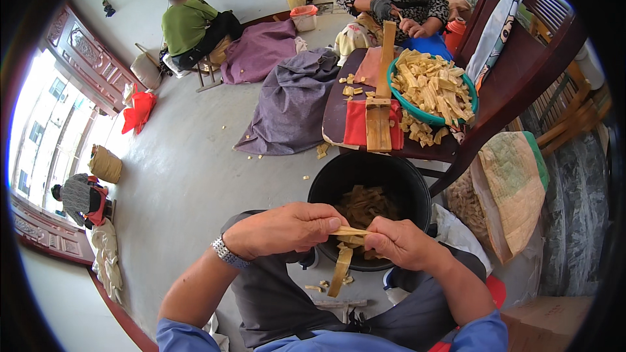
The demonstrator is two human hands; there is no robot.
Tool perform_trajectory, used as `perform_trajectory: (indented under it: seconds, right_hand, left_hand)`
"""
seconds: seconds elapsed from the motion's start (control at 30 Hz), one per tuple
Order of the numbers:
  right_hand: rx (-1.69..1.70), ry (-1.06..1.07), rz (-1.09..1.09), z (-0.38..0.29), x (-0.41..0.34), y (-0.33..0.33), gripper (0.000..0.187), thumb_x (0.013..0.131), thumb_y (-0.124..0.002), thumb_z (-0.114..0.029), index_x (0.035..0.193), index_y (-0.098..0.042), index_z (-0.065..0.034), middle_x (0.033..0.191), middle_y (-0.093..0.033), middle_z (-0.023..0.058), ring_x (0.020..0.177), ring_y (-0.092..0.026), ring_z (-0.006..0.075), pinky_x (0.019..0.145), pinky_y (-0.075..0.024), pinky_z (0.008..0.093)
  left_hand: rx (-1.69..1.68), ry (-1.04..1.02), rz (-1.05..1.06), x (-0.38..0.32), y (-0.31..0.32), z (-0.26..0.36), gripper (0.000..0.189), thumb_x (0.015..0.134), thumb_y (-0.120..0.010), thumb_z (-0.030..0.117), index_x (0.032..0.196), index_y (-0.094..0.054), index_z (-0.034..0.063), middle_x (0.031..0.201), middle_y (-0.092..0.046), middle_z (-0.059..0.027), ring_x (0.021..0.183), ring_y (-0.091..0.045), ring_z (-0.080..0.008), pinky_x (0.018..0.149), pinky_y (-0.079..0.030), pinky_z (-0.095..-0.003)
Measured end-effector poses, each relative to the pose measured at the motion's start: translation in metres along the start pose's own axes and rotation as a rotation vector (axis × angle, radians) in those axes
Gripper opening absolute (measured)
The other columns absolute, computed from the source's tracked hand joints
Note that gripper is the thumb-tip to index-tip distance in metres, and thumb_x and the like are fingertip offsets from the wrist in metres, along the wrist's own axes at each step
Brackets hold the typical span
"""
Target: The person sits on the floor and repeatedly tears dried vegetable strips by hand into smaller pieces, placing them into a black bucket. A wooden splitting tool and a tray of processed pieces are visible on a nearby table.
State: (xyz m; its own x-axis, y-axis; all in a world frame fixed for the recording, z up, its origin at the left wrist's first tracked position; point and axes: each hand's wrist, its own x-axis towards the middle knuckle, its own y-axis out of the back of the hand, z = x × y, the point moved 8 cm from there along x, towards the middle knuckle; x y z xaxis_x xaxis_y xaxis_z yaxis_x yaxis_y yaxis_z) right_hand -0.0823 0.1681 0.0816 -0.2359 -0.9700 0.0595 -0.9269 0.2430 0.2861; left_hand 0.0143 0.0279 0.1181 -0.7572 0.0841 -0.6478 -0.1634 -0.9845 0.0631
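My left hand (308,229) and my right hand (402,242) pinch the two ends of a thin pale-yellow fibrous strip (353,231), held nearly level above the near part of a black tub (323,178). From just below it a wider brownish-yellow flat strip (341,270) hangs over the tub's near rim. More brown strips (369,203) lie inside the tub. Beyond the tub, a teal basket (394,87) heaped with yellow cut pieces (430,85) sits on a dark wooden chair (337,120). Beside it, a long wooden bar (379,129) lies over a red cloth (355,124).
A person (391,0) with a gloved hand sits across the chair; another person (190,29) sits by the wall. A third person (80,200) is near the doorway. Purple cloth (293,102) covers floor at left. An open sack (513,190) stands right. Scraps (323,150) litter the floor.
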Motion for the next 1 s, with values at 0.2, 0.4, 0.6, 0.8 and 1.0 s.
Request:
perform_trajectory:
  seconds: [0.2,0.4,0.6,0.8,1.0]
  right_hand:
    - [0.783,-0.170,0.046,0.017,0.003,0.009,0.032,0.110,-0.050,-0.037,0.094,-0.051,-0.0087,0.071,-0.040,-0.0039,0.057,-0.033,0.0055,0.051,-0.0301,0.0222]
    - [0.982,-0.141,0.194,0.027,0.012,0.028,0.033,0.111,-0.047,-0.038,0.103,-0.056,-0.0075,0.069,-0.049,0.0012,0.050,-0.046,0.0089,0.046,-0.0378,0.0227]
    - [0.850,-0.156,0.274,0.034,0.018,0.042,0.042,0.111,-0.048,-0.037,0.143,-0.052,-0.0090,0.083,-0.065,0.0068,0.057,-0.061,0.0111,0.052,-0.0494,0.0236]
    - [-0.173,0.133,0.492,0.033,0.035,0.044,0.040,0.105,-0.060,-0.021,0.144,-0.056,-0.0091,0.085,-0.068,0.0126,0.066,-0.068,0.0222,0.060,-0.0564,0.0321]
    - [-0.597,0.172,0.445,0.040,0.042,0.033,0.031,0.095,-0.068,-0.009,0.125,-0.063,-0.0050,0.086,-0.070,0.0117,0.075,-0.071,0.0281,0.062,-0.0576,0.0366]
  left_hand:
    - [-0.054,-0.304,0.168,0.011,0.022,0.034,0.034,0.106,-0.060,0.025,0.125,-0.070,-0.0020,0.089,-0.064,-0.0006,0.081,-0.057,-0.0095,0.077,-0.050,-0.0254]
    - [-0.056,-0.378,0.360,0.043,0.035,0.039,0.025,0.100,-0.069,0.016,0.118,-0.073,-0.0013,0.089,-0.069,-0.0023,0.079,-0.061,-0.0092,0.074,-0.051,-0.0242]
    - [-0.003,-0.363,0.452,0.079,0.034,0.035,0.022,0.097,-0.074,0.016,0.113,-0.075,0.0015,0.081,-0.069,0.0021,0.069,-0.057,-0.0049,0.062,-0.048,-0.0213]
    - [-0.059,-0.349,0.251,0.113,0.018,0.005,0.019,0.099,-0.069,0.018,0.107,-0.072,0.0009,0.080,-0.065,0.0035,0.072,-0.056,-0.0053,0.068,-0.048,-0.0227]
    - [-0.378,-0.320,0.142,0.136,0.021,-0.027,0.036,0.105,-0.063,0.035,0.111,-0.068,0.0002,0.090,-0.067,-0.0011,0.077,-0.058,-0.0080,0.074,-0.048,-0.0239]
